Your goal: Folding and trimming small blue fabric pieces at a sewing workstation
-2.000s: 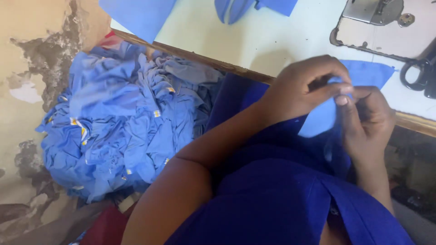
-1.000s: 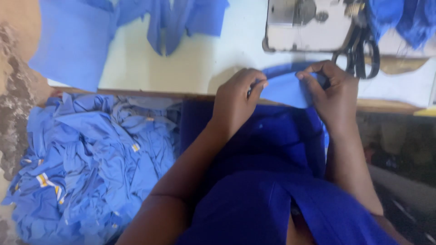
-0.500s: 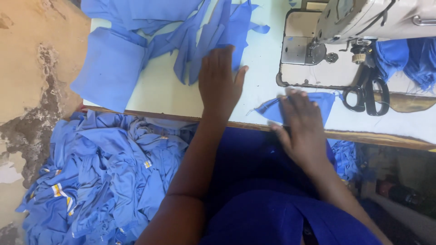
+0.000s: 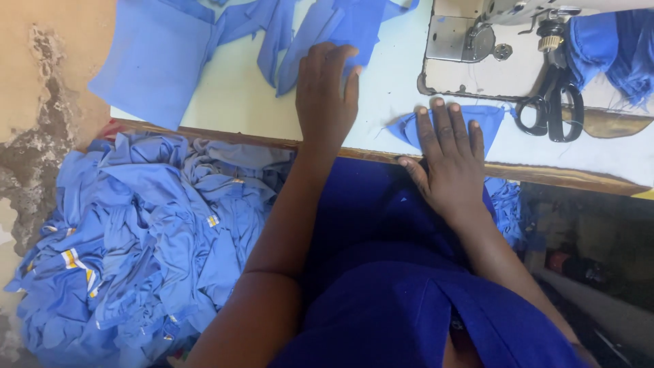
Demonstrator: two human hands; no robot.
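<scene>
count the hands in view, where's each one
2. The left hand lies flat on the table, fingertips on a blue fabric piece. The right hand presses a small blue piece near the table edge, beside the scissors.

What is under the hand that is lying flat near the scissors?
Under the right hand is a small blue cloth piece on the white table. Its edges stick out around the fingers; the middle part is covered, so its full shape can't be seen.

Two hands — one scissors — one sewing machine.
</scene>
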